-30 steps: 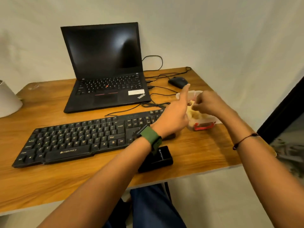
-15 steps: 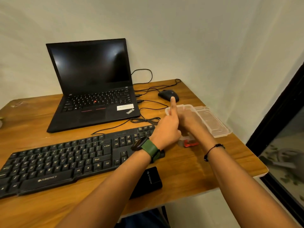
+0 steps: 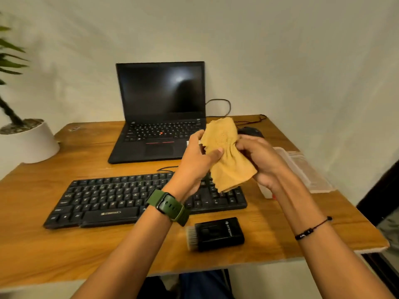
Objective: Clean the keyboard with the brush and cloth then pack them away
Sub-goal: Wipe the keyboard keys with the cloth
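Both hands have lifted the yellow cloth (image 3: 226, 154) out of the clear box (image 3: 306, 171), now at the counter (image 3: 64, 244) edge, contents hidden. Left hand (image 3: 194, 162) and right hand (image 3: 261, 160) pinch its bunched middle above the keyboard (image 3: 121, 197); its long axis runs upright. The brush (image 3: 216, 233) lies nearer, bristles leftward.

A crumpled yellow cloth (image 3: 226, 156) is held up above the black keyboard (image 3: 133, 197), which lies flat on the bench; the black brush (image 3: 216, 233) lies just in front.
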